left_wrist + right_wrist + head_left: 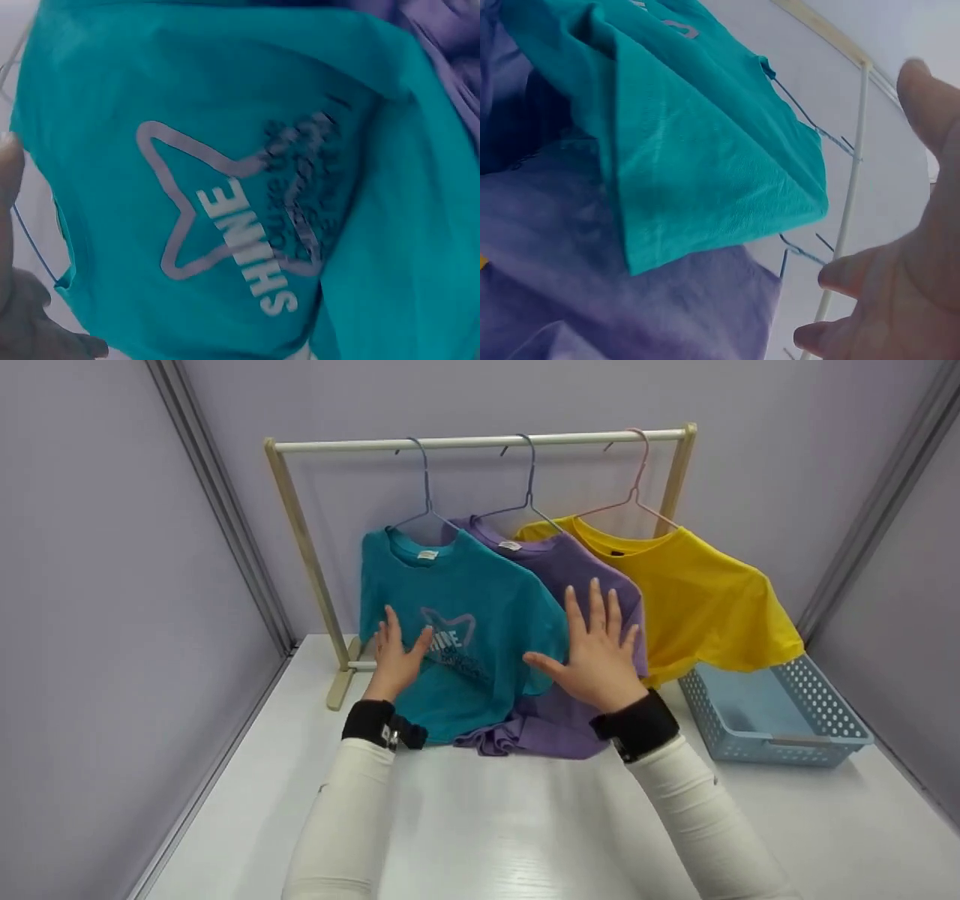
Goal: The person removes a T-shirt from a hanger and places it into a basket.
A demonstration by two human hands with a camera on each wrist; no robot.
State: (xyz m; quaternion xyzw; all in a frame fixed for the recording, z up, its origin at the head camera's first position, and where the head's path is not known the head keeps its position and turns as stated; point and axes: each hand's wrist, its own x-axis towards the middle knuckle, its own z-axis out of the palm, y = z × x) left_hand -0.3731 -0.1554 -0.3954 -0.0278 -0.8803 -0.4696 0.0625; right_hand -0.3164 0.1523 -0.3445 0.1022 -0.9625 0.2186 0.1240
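A teal T-shirt (487, 592) with a star and "SHINE" print hangs on a blue hanger (428, 495) at the left of the rack. My left hand (400, 660) is in front of its lower left part, fingers spread and holding nothing. Beside the teal shirt's right sleeve, my right hand (600, 664) has its fingers straight and spread, overlapping a purple T-shirt (592, 570) in the head view. That purple shirt hangs in the middle, partly hidden behind the teal one. A yellow T-shirt (705, 600) hangs on a pink hanger (637, 484) at the right.
The rack has a white rail (465, 442) and wooden legs (307, 547). On the right of the white table (480, 825) stands a blue-grey perforated basket (780, 746), partly under the yellow sleeve. Grey walls (97, 585) enclose the table.
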